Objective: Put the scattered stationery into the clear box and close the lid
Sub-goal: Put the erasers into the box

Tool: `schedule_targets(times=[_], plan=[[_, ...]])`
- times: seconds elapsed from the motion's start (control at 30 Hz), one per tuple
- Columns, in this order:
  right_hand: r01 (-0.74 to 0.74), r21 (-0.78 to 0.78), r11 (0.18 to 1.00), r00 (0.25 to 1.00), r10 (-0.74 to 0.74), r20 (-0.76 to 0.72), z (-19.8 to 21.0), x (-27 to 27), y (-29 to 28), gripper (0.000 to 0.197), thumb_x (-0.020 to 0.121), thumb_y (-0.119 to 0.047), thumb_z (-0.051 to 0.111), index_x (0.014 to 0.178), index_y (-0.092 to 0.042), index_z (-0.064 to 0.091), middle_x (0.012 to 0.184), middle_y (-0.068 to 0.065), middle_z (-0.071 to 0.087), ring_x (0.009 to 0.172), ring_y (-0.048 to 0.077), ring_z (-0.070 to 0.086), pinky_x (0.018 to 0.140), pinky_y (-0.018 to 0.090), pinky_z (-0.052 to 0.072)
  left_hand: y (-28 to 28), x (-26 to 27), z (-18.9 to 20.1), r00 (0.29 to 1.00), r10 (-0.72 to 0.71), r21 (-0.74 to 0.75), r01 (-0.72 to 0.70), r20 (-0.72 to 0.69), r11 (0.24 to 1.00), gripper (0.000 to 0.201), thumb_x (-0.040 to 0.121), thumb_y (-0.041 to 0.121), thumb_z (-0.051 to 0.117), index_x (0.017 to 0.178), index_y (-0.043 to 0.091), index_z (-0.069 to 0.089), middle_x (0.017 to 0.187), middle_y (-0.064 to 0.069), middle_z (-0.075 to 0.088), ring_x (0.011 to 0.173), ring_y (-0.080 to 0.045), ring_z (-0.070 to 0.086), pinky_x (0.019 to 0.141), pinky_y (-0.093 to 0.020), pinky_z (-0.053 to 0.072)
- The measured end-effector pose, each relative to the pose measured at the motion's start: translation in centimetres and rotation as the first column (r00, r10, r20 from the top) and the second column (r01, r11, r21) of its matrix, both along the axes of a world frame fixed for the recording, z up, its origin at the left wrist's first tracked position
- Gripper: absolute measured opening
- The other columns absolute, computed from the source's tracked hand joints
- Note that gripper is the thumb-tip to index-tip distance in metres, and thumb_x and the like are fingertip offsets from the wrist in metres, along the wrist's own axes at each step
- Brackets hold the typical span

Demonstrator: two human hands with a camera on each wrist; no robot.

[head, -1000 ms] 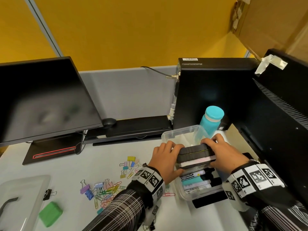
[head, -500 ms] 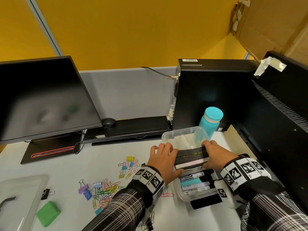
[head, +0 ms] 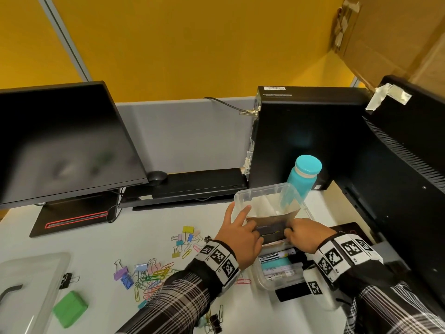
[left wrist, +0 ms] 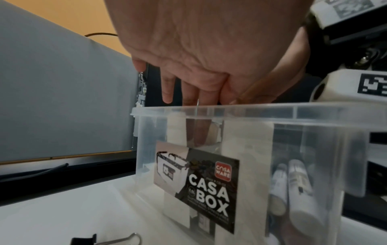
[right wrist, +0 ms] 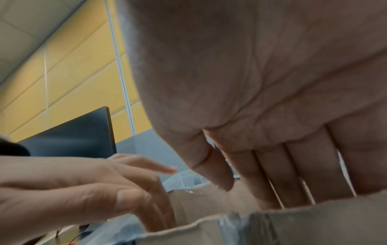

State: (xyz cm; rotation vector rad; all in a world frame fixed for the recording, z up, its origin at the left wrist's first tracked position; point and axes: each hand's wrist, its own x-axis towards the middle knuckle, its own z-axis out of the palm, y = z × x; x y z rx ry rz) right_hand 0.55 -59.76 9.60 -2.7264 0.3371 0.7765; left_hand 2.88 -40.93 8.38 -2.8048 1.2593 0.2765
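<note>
I am wearing black-and-white plaid sleeves [head: 178, 302]; a teal bottle [head: 304, 179], a green eraser [head: 69, 312] and pastel clips [head: 154, 273] are showing against the yellow wall [head: 192, 44].

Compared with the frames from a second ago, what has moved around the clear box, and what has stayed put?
Both hands have lowered the dark stack from above the rim down into the clear box. The left hand and right hand now reach inside with straighter fingers; whether they still grip it is unclear. The clips, green eraser and lid have not moved.

Marker-filled clear box [head: 265, 196], lidless
</note>
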Motion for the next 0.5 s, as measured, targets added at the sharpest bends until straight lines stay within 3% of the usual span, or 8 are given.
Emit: schedule_targets(times=[0.2,0.3,0.33,0.4,0.43,0.5], plan=[[0.009,0.058,0.998,0.997,-0.004,-0.082,-0.5,0.7,1.3,0.036,0.099,-0.021,0.029,0.104,-0.004,0.061,0.119,0.018,0.06,0.102,0.027,0.055,0.08,0.028,0.038,-1.6,0.2,-0.4,0.997,-0.002,0.103,0.01,-0.079,0.995,0.054,0.098,0.039,0.019,0.113,0.021,0.067,0.133,0.003,0.057,0.145,-0.028,0.013,0.107,-0.054,-0.026],[0.047,0.073,0.996,0.995,-0.04,-0.093,-0.4,1.4,1.2,0.036,0.099,-0.018,0.029,0.073,-0.012,0.052,0.11,0.021,0.059,0.102,0.028,0.056,0.082,0.029,0.039,-2.1,0.7,-0.5,0.995,-0.002,0.145,0.016,-0.099,0.989,0.055,0.098,0.039,0.018,0.112,0.021,0.068,0.129,0.004,0.06,0.144,-0.027,0.017,0.103,-0.052,-0.028],[0.055,0.073,0.996,0.994,-0.047,-0.1,-0.7,1.6,1.1,0.037,0.099,-0.019,0.029,0.071,-0.013,0.052,0.112,0.022,0.06,0.099,0.025,0.055,0.081,0.028,0.037,-2.3,0.8,-0.4,0.994,0.005,0.154,0.012,-0.107,0.988,0.055,0.098,0.039,0.018,0.112,0.022,0.068,0.127,0.004,0.062,0.143,-0.027,0.019,0.102,-0.051,-0.028],[0.067,0.039,0.997,0.99,-0.062,-0.126,-1.1,2.0,1.0,0.036,0.099,-0.024,0.029,0.098,-0.007,0.061,0.123,0.02,0.057,0.104,0.025,0.054,0.081,0.028,0.035,-2.7,1.1,-0.3,0.994,0.013,0.172,0.007,-0.112,0.985,0.055,0.098,0.039,0.018,0.111,0.021,0.069,0.121,0.003,0.065,0.139,-0.027,0.025,0.101,-0.051,-0.029],[0.078,0.027,0.997,0.988,-0.074,-0.136,-0.9,2.1,1.2,0.039,0.099,-0.025,0.03,0.113,-0.002,0.059,0.126,0.02,0.056,0.107,0.024,0.053,0.081,0.028,0.034,-2.8,1.1,-0.1,0.993,0.016,0.185,0.005,-0.113,0.983,0.056,0.098,0.039,0.018,0.109,0.021,0.069,0.118,0.003,0.066,0.137,-0.027,0.029,0.102,-0.051,-0.028],[0.053,0.02,0.998,0.989,-0.049,-0.141,-1.2,2.2,1.5,0.039,0.1,-0.021,0.031,0.123,0.002,0.053,0.129,0.022,0.054,0.113,0.026,0.053,0.086,0.029,0.038,-2.9,1.2,0.0,0.993,0.019,0.207,0.005,-0.113,0.978,0.056,0.098,0.04,0.018,0.109,0.02,0.069,0.116,0.002,0.067,0.134,-0.026,0.032,0.105,-0.053,-0.026]])
